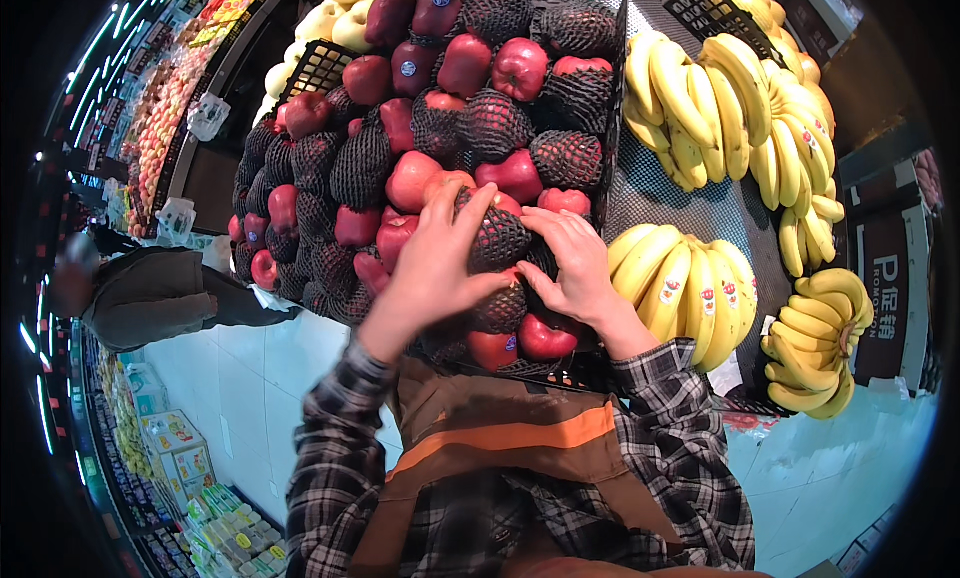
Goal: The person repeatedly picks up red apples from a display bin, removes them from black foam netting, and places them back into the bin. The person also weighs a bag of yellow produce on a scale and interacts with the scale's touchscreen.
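A red apple in a black foam net [498, 239] sits between my two hands, on the sloping heap of apples. My left hand [442, 259] cups it from the left, fingers at its upper side and thumb below. From the right, my right hand [574, 267] meets the same apple with its fingertips and thumb. Just below my thumbs lies another netted apple [501, 309]. Bare red apples [550, 336] rest nearer to me, by the front edge of the black crate [581, 381]. My palms hide part of the apples underneath.
Banana bunches [682, 285] lie on the dark textured shelf [645, 195] to the right. Pale yellow fruit [352, 27] fills the far left, beside a black plastic basket [319, 68]. A person in dark clothes [150, 297] is at the left. Packaged goods [232, 529] stand lower left.
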### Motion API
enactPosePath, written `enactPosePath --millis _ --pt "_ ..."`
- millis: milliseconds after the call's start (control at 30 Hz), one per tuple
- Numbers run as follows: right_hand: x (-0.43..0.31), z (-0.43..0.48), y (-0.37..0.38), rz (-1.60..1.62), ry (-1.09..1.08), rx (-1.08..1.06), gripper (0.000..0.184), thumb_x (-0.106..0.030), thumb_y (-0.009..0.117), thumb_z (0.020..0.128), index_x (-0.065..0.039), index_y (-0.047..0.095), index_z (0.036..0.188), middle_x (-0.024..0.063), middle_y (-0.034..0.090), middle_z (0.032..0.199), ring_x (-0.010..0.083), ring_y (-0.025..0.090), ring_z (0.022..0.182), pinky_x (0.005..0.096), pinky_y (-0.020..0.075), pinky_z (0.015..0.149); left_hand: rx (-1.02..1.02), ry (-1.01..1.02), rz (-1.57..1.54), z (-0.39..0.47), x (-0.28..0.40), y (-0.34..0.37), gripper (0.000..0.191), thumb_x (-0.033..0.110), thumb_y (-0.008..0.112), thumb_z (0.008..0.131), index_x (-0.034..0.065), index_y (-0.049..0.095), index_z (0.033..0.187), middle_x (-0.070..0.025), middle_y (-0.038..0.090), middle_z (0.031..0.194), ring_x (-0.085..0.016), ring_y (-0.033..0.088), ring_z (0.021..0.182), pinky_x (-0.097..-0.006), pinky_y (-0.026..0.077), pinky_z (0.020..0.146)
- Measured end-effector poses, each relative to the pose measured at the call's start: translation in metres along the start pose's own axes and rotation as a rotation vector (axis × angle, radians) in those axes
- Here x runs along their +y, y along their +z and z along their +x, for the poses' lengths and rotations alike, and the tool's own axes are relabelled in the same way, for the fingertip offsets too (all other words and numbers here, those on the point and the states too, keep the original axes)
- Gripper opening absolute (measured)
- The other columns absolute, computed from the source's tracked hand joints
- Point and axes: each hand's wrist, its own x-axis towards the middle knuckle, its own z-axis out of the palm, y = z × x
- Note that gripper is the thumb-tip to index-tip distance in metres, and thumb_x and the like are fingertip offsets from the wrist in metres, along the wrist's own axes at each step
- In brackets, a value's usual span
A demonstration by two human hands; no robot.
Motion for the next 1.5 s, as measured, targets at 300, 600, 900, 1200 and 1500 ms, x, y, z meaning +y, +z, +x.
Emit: enactPosePath --millis 300,600,900,1200,1500 --pt "-0.004 -0.003 -0.007 0.289 0.043 0.064 0.056 -0.007 0.072 0.084 -0.005 0.061 0.139 0.0163 0.067 0.138 0.0355 0.065 0.123 0.0450 0.0500 0.106 0.436 -0.217 -0.470 -0.008 -0.010 0.033 0.077 0.012 0.087 0.070 0.0049 0.053 0.139 -0.0206 0.057 0.136 -0.035 0.056 0.130 -0.0482 0.045 0.112" --pt "-0.010 -0.017 -0.011 0.231 0.089 0.136 0.056 0.000 0.075 0.083 0.001 0.061 0.137 0.0202 0.067 0.127 0.0354 0.067 0.117 0.0422 0.0521 0.104 0.672 -0.657 -1.986 -0.030 -0.019 -0.005 0.075 0.063 0.065 0.096 0.0126 0.048 0.150 -0.0179 0.058 0.144 -0.043 0.059 0.130 -0.0739 0.058 0.087" --pt "-0.006 -0.018 0.006 -0.019 -0.095 0.194 0.040 -0.007 0.075 0.076 -0.001 0.069 0.115 0.0142 0.069 0.121 0.0356 0.066 0.112 0.0503 0.0518 0.101 0.617 -0.502 -1.851 -0.019 -0.035 0.021 0.059 0.039 0.066 0.100 0.0050 0.053 0.147 -0.0180 0.062 0.143 -0.039 0.063 0.128 -0.0670 0.051 0.106" --pt "-0.005 -0.020 0.007 0.007 -0.083 0.197 0.038 -0.005 0.076 0.075 -0.002 0.070 0.112 0.0146 0.069 0.118 0.0364 0.066 0.110 0.0508 0.0523 0.098 0.795 -0.472 -1.765 -0.032 -0.065 -0.003 0.041 0.022 0.069 0.101 0.0019 0.060 0.136 -0.0135 0.070 0.128 -0.029 0.070 0.115 -0.0511 0.058 0.102" --pt "-0.006 -0.017 0.009 0.008 -0.083 0.225 0.035 -0.004 0.076 0.075 -0.002 0.072 0.109 0.0147 0.071 0.115 0.0370 0.068 0.108 0.0498 0.0538 0.097 0.871 -0.377 -0.779 -0.019 -0.097 -0.037 0.061 0.012 0.081 0.088 -0.0035 0.053 0.140 -0.0109 0.066 0.124 -0.020 0.066 0.110 -0.0338 0.054 0.100"
